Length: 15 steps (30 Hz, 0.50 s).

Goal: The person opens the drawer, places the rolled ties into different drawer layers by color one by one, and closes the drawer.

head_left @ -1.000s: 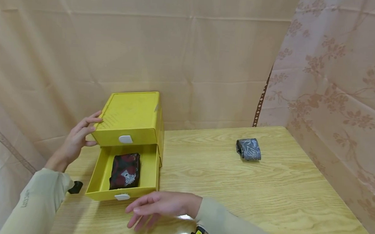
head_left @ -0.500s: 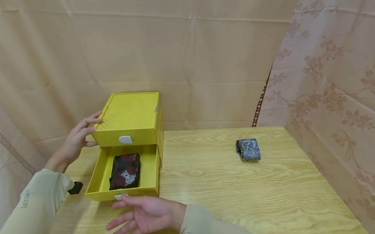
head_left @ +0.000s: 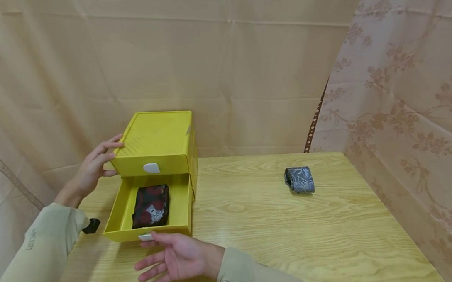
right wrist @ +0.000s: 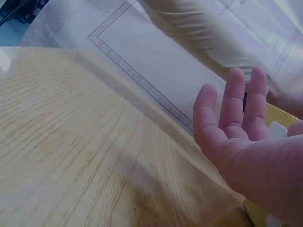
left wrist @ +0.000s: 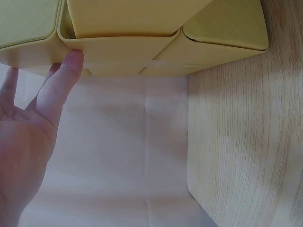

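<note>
OP: Going left to right, how far along?

Reply: Starting just left of the yellow drawer unit [head_left: 160, 132]: a left hand [head_left: 93, 165] up against its side and top edge, fingers apart, not wrapped round anything. Probably just steadying, at a guess.

OP: And on the unit itself?

Reply: Got an upper drawer [head_left: 128, 166] pushed in, then a lower drawer [head_left: 119, 236] sticking out of the unit's front. Inside that one, a dark red bundle [head_left: 151, 207] with a pale figure on it, bare drawer floor to its right. So, done by the look of it: lower drawer out, one bundle in.

OP: Anything in front of the unit?

Reply: Yep, a right hand [head_left: 181, 257] at the white handle [head_left: 145, 237] of the lower drawer. Thumb and index finger right at the handle, other fingers straightish and spread. Pinching or only touching? Honestly can't tell.

OP: Left to do?

Reply: Off to the right of the unit, well apart from it, a grey bundle [head_left: 300, 179], rolled or folded, lying on the worktop [head_left: 264, 225]. Not touched by either hand. Would call this part-way: one bundle in, one out, lower drawer not yet pushed back into the unit.
</note>
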{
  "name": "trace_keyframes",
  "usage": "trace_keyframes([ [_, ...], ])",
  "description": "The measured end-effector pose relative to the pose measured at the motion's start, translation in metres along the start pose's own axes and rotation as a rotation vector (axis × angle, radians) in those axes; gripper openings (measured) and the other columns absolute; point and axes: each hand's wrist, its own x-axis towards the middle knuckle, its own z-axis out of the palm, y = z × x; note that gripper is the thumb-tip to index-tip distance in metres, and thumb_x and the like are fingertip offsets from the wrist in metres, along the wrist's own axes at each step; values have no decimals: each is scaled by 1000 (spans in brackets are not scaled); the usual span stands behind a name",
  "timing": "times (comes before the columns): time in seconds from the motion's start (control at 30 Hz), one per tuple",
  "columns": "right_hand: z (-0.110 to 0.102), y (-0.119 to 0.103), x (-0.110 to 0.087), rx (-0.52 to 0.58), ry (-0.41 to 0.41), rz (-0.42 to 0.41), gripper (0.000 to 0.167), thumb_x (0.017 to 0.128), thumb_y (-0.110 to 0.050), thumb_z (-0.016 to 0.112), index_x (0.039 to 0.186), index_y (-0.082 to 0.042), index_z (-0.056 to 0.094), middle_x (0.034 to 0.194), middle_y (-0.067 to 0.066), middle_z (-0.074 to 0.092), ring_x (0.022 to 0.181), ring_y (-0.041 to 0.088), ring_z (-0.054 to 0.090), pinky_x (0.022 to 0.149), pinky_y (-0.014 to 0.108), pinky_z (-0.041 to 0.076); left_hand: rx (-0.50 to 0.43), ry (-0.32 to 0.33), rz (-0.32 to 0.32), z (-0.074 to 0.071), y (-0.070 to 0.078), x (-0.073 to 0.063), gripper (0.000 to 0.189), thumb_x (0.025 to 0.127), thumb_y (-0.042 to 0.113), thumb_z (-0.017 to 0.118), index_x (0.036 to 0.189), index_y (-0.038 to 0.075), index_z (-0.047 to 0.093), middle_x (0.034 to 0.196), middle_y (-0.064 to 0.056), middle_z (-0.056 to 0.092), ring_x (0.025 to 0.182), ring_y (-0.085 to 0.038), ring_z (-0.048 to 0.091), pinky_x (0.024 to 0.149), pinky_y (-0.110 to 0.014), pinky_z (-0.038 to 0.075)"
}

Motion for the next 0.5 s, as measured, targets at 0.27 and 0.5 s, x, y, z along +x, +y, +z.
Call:
trace_keyframes([
  [0.27, 0, -1, 1, -11, -12, -5, 54, 105, -52, 44, 148, -18, 40, 149, 25, 46, 111, 27, 62, 113, 60, 30, -17, -2, 9, -1, 0, 0, 33, 110, 20, 39, 139, 11, 53, 168, -1, 18, 131, -8, 40, 76, -28, 57],
  [0.5, 0, -2, 1, 10, -30, -2, 43, 106, -52, 44, 137, -23, 45, 138, 20, 59, 100, 24, 64, 114, 60, 28, -25, -5, -17, 0, 0, 1, 31, 110, 21, 39, 137, 13, 53, 169, -1, 17, 130, -8, 40, 77, -29, 56],
])
